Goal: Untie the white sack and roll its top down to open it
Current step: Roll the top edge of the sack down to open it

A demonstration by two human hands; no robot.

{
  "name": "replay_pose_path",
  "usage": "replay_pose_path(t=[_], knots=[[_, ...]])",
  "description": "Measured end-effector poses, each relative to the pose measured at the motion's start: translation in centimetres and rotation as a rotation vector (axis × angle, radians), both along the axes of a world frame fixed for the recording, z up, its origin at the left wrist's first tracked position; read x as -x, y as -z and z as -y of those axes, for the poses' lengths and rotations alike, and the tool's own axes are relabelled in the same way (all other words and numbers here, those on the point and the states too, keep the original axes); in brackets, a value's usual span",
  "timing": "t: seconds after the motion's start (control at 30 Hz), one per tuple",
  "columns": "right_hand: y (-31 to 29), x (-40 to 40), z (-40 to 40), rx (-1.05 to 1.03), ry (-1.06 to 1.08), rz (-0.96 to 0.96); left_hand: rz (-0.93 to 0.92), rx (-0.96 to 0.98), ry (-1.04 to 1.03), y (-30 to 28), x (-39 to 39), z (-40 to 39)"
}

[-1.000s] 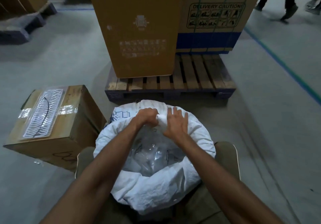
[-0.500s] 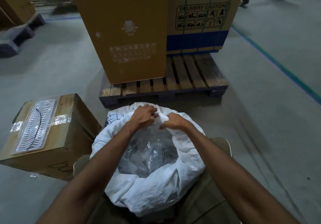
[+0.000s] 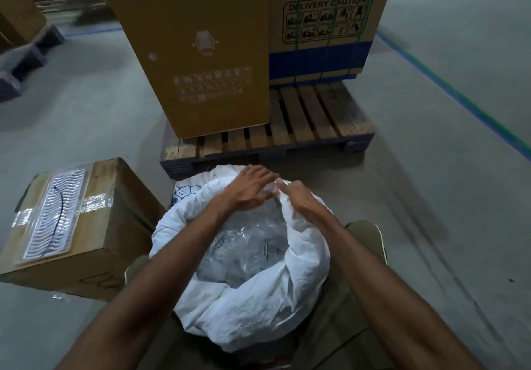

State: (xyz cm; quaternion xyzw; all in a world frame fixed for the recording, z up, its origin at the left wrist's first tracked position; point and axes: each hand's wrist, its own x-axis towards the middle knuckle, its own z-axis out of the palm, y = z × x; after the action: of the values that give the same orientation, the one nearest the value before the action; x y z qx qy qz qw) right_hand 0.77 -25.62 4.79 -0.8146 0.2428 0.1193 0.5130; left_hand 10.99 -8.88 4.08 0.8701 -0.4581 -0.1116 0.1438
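The white sack (image 3: 253, 306) stands open between my knees, its top rolled down into a thick rim. Clear plastic packets (image 3: 247, 252) show inside it. Both hands are at the far side of the rim and are blurred by motion. My left hand (image 3: 250, 190) hovers over the rim with its fingers stretched out, holding nothing. Close beside it, my right hand (image 3: 298, 198) lies on the rim's far right part with its fingers extended toward the left hand. Their fingertips nearly meet.
A wooden pallet (image 3: 310, 128) just beyond the sack carries two tall cardboard boxes (image 3: 195, 53). A smaller taped carton (image 3: 71, 226) sits on the floor to the left. A blue-green floor line (image 3: 459, 93) runs along the right.
Both hands gripped the far rim of the sack before. Now their fingers have straightened and let go of the fabric. The camera has dipped slightly.
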Motion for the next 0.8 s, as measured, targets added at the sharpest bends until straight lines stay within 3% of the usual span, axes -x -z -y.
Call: replay_pose_path(t=[0.07,0.13,0.27,0.33,0.43,0.5,0.6,0.67,0.73,0.8], knots=[[0.0,-0.4,0.9,-0.156,-0.021,-0.064,-0.065,0.014,0.016,0.1,0.5,0.9],[0.1,0.0,1.3,-0.145,-0.017,-0.065,-0.085,0.036,-0.031,-0.2,0.5,1.6],[-0.6,2.5,-0.3,0.399,-0.011,-0.023,-0.047,-0.090,-0.224,-0.4,0.1,3.0],[-0.4,4.1,-1.2,0.493,0.113,-0.059,-0.135,-0.099,-0.291,-0.2,-0.5,3.7],[0.5,4.1,-0.9,0.310,0.242,-0.059,-0.278,-0.087,-0.231,0.1,-1.8,4.2],[0.9,3.4,-0.4,0.074,0.305,-0.005,-0.261,-0.014,-0.164,-0.1,-1.9,3.8],[0.0,2.5,0.6,-0.499,0.300,0.029,-0.193,0.052,-0.037,-0.5,-0.9,3.7],[-0.1,2.4,1.2,-0.741,0.323,0.057,-0.122,-0.011,-0.028,-0.3,-0.3,4.2],[0.1,2.7,1.0,-0.690,0.295,0.018,-0.089,-0.050,-0.072,-0.1,-0.1,4.9],[0.6,3.3,0.7,-0.412,0.250,-0.085,-0.035,-0.073,-0.143,0.0,0.0,5.7]])
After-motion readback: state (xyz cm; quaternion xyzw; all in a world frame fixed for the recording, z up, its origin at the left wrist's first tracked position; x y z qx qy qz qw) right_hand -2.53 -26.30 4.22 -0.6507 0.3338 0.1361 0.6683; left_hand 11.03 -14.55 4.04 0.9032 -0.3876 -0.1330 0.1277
